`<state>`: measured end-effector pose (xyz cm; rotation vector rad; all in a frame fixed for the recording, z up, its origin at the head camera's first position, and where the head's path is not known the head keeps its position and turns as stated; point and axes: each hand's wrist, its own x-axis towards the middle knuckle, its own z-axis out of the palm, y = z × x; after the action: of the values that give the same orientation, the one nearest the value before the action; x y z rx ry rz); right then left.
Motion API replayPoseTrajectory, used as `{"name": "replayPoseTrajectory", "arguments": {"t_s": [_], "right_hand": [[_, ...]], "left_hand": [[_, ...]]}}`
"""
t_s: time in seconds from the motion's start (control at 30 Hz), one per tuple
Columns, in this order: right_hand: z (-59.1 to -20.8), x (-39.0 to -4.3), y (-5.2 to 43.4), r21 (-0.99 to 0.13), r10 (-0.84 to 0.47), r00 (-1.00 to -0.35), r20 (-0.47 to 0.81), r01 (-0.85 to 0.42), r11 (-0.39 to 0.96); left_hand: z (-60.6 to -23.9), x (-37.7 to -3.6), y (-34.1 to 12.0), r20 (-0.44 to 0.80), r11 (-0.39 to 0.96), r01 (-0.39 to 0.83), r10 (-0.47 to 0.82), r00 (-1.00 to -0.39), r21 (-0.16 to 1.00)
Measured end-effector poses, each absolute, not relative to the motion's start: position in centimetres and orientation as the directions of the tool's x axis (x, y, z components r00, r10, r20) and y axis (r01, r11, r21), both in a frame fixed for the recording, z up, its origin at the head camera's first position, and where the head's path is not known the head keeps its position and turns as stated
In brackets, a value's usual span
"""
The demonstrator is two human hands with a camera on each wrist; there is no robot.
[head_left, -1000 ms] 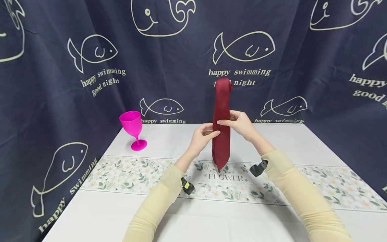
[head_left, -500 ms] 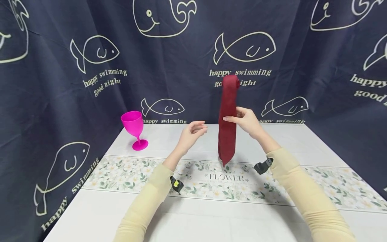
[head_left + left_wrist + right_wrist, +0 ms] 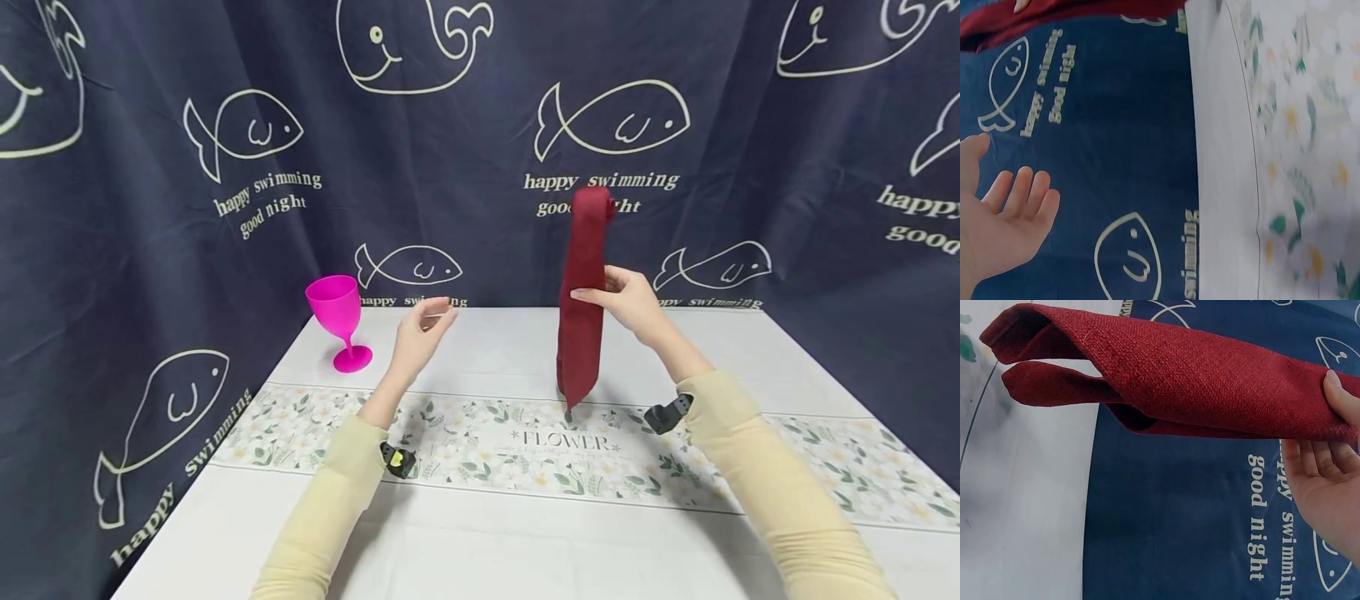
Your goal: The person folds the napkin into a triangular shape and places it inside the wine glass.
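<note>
Head view first: a second ago both my hands were on the red napkin, now my left hand has let go and drifted off to the left toward the pink goblet, while the napkin has slid a bit to the right with my right hand. The counter is white with a floral runner across it that reads FLOWER, and a navy curtain with fish and whale drawings hangs behind and along the sides. My right hand pinches the folded napkin about halfway up and holds it upright, its bottom tip just above the runner. My left hand is up in the air, fingers loosely curled, holding nothing, well apart from the goblet.

Left wrist view: my left hand is relaxed with the fingers straight-ish, nothing in it, curtain behind, counter and blurry runner on the right, a strip of napkin at the top.

Right wrist view: the napkin is folded over in layers, and my right hand grips it at the right edge, thumb on top, fingers underneath.
</note>
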<state>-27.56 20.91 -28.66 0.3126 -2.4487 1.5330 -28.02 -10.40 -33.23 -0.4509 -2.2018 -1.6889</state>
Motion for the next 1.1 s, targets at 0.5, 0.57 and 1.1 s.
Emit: {"name": "replayPoseTrajectory", "arguments": {"t_s": [0.5,0.57,1.1], "right_hand": [[-28.5,-27.5,22.2,-0.831,-0.038,-0.945,0.324,-0.304,0.465],[-28.5,-27.5,22.3,-0.828,-0.037,-0.943,0.331,-0.309,0.468],[-28.3,-27.7,23.6,-0.823,-0.001,-0.95,0.311,-0.27,0.5]], "left_hand": [[-35.6,-29.7,-17.8,0.483,0.194,0.443,-0.289,-0.827,0.875],[-35.9,-29.7,-18.8,0.479,0.207,0.432,-0.335,-0.811,0.878],[-37.0,-30.4,-24.3,0.47,0.299,0.364,-0.531,-0.705,0.882]]}}
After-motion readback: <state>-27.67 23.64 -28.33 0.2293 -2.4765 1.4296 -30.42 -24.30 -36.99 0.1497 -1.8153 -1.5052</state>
